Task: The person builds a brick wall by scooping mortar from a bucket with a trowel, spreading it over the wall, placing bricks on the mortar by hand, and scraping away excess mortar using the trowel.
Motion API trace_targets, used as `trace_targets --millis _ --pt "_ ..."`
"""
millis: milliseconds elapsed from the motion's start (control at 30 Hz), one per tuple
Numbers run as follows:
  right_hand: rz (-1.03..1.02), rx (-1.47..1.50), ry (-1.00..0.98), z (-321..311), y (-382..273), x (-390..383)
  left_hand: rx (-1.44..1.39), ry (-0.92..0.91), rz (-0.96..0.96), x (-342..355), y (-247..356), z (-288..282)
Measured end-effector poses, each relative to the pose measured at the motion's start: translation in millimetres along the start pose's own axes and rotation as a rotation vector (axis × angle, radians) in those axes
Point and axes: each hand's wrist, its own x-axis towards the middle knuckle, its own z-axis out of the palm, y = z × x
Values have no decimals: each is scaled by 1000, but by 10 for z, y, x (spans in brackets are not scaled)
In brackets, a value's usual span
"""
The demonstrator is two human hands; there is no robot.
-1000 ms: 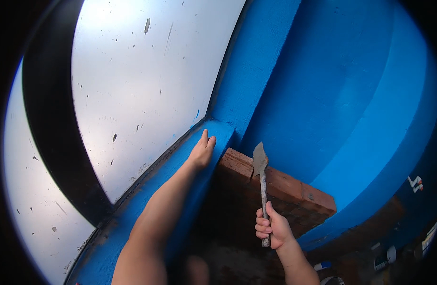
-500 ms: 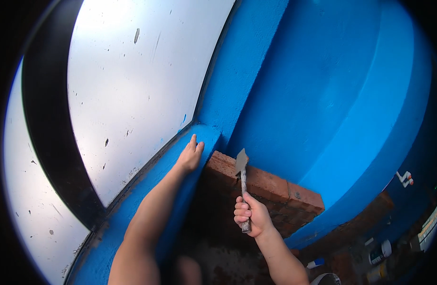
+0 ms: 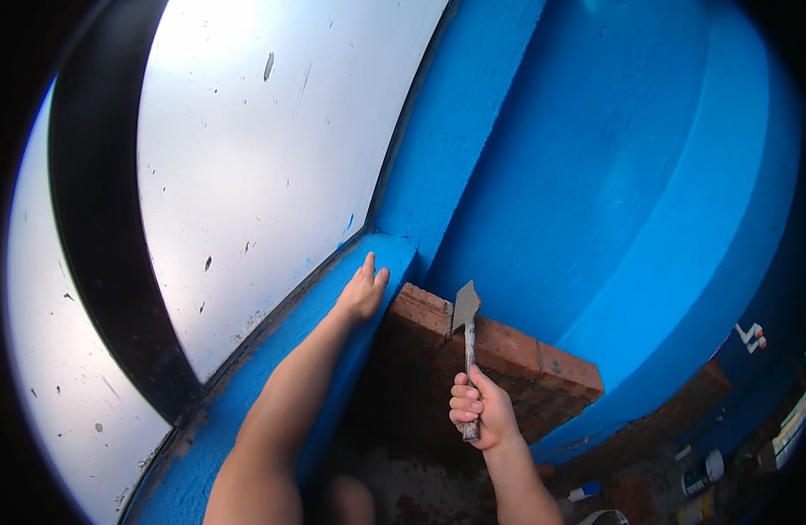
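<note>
My left hand [image 3: 363, 290] lies with its fingers stretched out on the blue sill [image 3: 394, 247] below the pane, and holds nothing. In my right hand [image 3: 483, 408] is the worn, stained handle of a small trowel, its fingers wrapped round it. The grey blade of the trowel [image 3: 466, 306] points up and away, over the top row of the brick wall [image 3: 508, 350]. A joint in that row shows beside the blade. Whether the blade touches the bricks I cannot tell.
A pale, spotted window pane [image 3: 254, 175] with a dark frame bar [image 3: 92, 219] stands at left. Beyond the bricks rises a blue wall [image 3: 587, 166]. White pipe fittings [image 3: 751, 338] stick out at right. Low at right are a white tub [image 3: 702, 472] and a bucket rim [image 3: 606, 518].
The trowel and my right hand have shifted a little to the right, and the blade now shows broader. My left hand stays on the sill. The whole view has moved slightly.
</note>
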Motion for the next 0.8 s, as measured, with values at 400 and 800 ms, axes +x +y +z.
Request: trace_targets --millis 400,800 --pt "-308 -279 -14 -515 219 -789 353 -105 94 20 -84 130" --pt "473 211 393 -2641 1727 -2034 965 -163 -102 -698 344 338"
